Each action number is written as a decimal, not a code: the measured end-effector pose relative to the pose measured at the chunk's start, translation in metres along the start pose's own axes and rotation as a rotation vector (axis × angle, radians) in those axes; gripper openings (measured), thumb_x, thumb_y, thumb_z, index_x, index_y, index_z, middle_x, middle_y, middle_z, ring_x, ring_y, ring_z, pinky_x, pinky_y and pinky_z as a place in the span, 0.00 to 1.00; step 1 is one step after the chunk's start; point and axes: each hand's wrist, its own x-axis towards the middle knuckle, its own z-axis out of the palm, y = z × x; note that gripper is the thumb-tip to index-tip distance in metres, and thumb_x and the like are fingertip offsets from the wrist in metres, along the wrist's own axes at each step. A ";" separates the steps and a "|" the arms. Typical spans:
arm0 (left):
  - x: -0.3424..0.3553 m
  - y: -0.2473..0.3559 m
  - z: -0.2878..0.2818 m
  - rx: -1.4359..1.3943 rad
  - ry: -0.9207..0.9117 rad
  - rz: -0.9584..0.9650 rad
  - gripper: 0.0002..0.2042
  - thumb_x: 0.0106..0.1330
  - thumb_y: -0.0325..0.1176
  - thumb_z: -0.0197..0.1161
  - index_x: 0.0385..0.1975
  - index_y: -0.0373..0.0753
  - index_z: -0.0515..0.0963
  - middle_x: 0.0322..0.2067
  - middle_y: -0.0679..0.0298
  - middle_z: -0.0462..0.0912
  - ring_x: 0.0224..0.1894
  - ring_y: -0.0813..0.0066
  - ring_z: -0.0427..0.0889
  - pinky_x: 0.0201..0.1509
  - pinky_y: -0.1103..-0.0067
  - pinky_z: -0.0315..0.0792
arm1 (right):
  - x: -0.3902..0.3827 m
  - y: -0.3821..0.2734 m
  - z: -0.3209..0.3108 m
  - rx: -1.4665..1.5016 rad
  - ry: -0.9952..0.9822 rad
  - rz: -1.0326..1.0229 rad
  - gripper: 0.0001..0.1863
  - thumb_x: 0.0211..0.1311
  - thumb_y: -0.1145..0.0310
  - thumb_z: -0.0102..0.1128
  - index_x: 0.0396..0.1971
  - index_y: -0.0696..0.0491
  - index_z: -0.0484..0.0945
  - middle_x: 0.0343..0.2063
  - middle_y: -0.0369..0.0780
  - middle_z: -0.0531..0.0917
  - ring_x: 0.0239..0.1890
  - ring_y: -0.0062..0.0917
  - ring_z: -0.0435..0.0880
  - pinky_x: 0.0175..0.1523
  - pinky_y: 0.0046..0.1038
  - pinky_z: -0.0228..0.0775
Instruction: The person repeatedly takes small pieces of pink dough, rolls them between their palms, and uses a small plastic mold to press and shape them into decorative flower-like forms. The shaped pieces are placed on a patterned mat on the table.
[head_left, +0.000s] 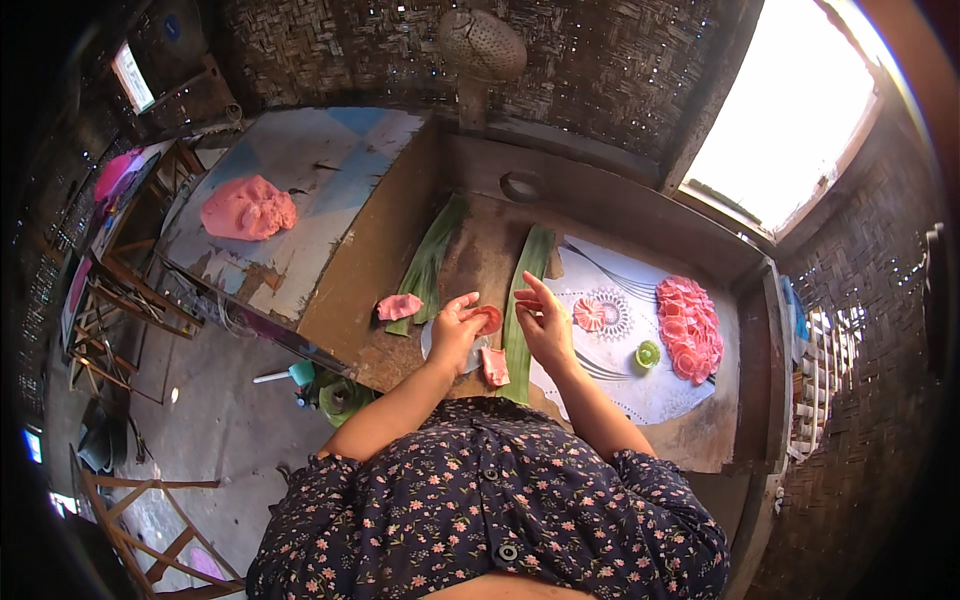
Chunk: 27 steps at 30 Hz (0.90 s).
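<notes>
Pink dough everywhere on this bench, so quick rundown. Your left hand point(455, 335) has its fingers pinched shut on a small round pink dough disc point(489, 319), pressing it over the shiny metal plate point(432, 340) near the front edge of the brown wooden worktop point(480, 250). Your right hand point(545, 325) is just beside it, fingers spread apart and holding nothing, so the disc sits right between both hands, touching the left only. Its flat face tilts up toward you. One long green leaf strip point(520, 310) runs front-to-back between your hands, another point(428, 265) lies farther left. Finished pink flower-shaped pieces point(688, 328) pile up on the white patterned mat point(620, 370) toward the worktop's right edge, well apart from your right hand.
</notes>
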 end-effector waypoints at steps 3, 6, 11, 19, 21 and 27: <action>0.000 -0.001 0.000 -0.009 0.006 -0.008 0.21 0.58 0.21 0.56 0.53 0.31 0.64 0.41 0.57 0.76 0.40 0.73 0.79 0.43 0.80 0.75 | -0.004 0.006 0.004 0.009 0.009 0.046 0.26 0.55 0.79 0.55 0.56 0.51 0.67 0.38 0.40 0.80 0.39 0.23 0.80 0.43 0.24 0.73; 0.000 -0.001 0.001 -0.034 0.019 -0.029 0.22 0.58 0.21 0.56 0.54 0.30 0.63 0.41 0.56 0.76 0.40 0.73 0.79 0.44 0.80 0.75 | -0.009 0.013 0.010 0.028 0.010 0.046 0.26 0.54 0.78 0.56 0.55 0.51 0.67 0.38 0.40 0.80 0.39 0.23 0.80 0.43 0.24 0.73; 0.002 -0.001 0.000 -0.152 0.051 -0.048 0.22 0.58 0.21 0.54 0.55 0.30 0.63 0.45 0.53 0.75 0.42 0.73 0.77 0.45 0.80 0.73 | -0.014 0.031 0.020 0.350 0.029 0.320 0.23 0.56 0.77 0.55 0.53 0.55 0.68 0.39 0.39 0.78 0.40 0.24 0.78 0.41 0.26 0.74; 0.002 0.000 0.000 -0.235 0.112 -0.123 0.24 0.60 0.29 0.54 0.57 0.33 0.61 0.47 0.59 0.74 0.46 0.73 0.75 0.49 0.78 0.70 | -0.022 0.045 0.024 0.809 0.017 0.682 0.15 0.55 0.75 0.56 0.44 0.58 0.72 0.33 0.36 0.76 0.33 0.19 0.74 0.37 0.23 0.73; 0.002 0.000 0.000 -0.267 0.118 -0.123 0.22 0.60 0.29 0.54 0.55 0.33 0.62 0.45 0.58 0.75 0.45 0.72 0.76 0.49 0.77 0.71 | -0.023 0.045 0.025 0.792 0.011 0.662 0.11 0.56 0.75 0.57 0.40 0.57 0.73 0.32 0.35 0.76 0.32 0.18 0.74 0.36 0.23 0.73; 0.004 0.002 0.000 -0.451 0.134 -0.157 0.17 0.61 0.38 0.57 0.43 0.33 0.68 0.40 0.56 0.75 0.43 0.67 0.78 0.50 0.74 0.72 | -0.021 0.042 0.025 0.682 -0.002 0.636 0.08 0.57 0.70 0.59 0.35 0.54 0.74 0.29 0.32 0.76 0.32 0.17 0.75 0.37 0.22 0.70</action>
